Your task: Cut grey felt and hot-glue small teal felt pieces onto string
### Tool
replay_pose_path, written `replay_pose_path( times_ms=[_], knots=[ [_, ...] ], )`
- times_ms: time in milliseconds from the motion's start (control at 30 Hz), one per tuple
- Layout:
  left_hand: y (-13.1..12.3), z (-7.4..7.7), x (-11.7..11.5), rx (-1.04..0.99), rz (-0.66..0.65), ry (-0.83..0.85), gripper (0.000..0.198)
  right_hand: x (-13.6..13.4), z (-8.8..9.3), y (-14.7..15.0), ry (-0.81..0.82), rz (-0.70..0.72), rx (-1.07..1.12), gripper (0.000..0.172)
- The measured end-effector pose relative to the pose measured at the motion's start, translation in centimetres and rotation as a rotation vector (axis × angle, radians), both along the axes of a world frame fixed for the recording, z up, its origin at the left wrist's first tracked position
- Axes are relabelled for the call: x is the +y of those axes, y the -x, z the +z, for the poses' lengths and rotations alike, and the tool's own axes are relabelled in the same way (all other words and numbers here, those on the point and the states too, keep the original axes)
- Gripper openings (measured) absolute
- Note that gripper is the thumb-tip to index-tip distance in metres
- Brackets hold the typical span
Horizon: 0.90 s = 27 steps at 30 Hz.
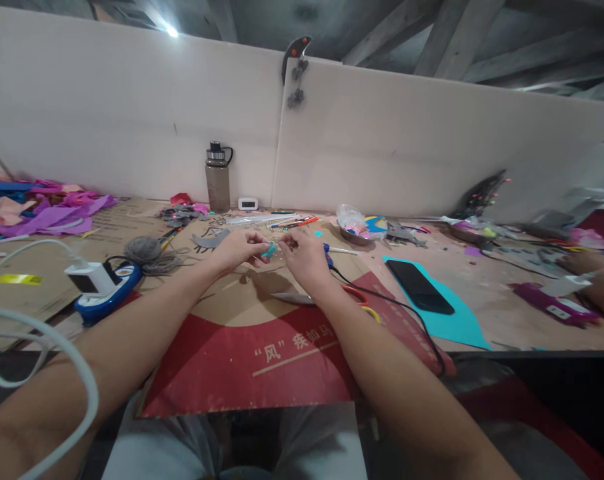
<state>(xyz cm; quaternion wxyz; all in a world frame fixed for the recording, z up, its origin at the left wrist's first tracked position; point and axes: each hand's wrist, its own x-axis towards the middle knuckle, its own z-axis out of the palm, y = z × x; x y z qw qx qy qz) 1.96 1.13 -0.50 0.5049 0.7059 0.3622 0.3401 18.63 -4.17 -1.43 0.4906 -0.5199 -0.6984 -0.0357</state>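
Both my hands meet over the middle of the cardboard-covered table. My left hand [238, 249] is closed in a pinch on a small teal piece [269, 251]. My right hand [307, 257] is closed too, fingertips pressed together right beside that piece; what it holds is too small to name. A blue-tipped tool with a black cord [382, 298] lies just behind my right hand. Scissors with red and yellow handles [358, 301] lie under my right wrist.
A black phone [419, 286] rests on a teal sheet [462, 323] to the right. A bottle [218, 177] stands by the back wall. Grey yarn [143, 251], a white charger [89, 277] on a blue case, purple scraps [57, 213] lie left. Another person's arm [599, 283] shows far right.
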Motion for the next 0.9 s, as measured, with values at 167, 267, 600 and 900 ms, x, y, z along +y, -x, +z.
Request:
replay_pose_path(
  times_ms=[167,267,600,900],
  knots=[
    [-0.21,-0.05,-0.07,-0.115,0.032,0.101,0.023,0.07,0.28,-0.19,0.044,-0.015,0.068,0.006],
    [-0.36,0.0,-0.14,-0.155,0.016,0.145,0.025,0.16,0.14,-0.11,0.047,-0.003,0.043,0.007],
    [-0.67,0.34,-0.91,-0.186,-0.021,0.199,0.032,0.18,-0.34,-0.09,-0.007,-0.009,-0.03,0.007],
    [-0.42,0.3,-0.79,-0.085,-0.022,0.113,0.031,0.11,-0.27,-0.16,-0.019,-0.011,-0.049,0.008]
  ],
)
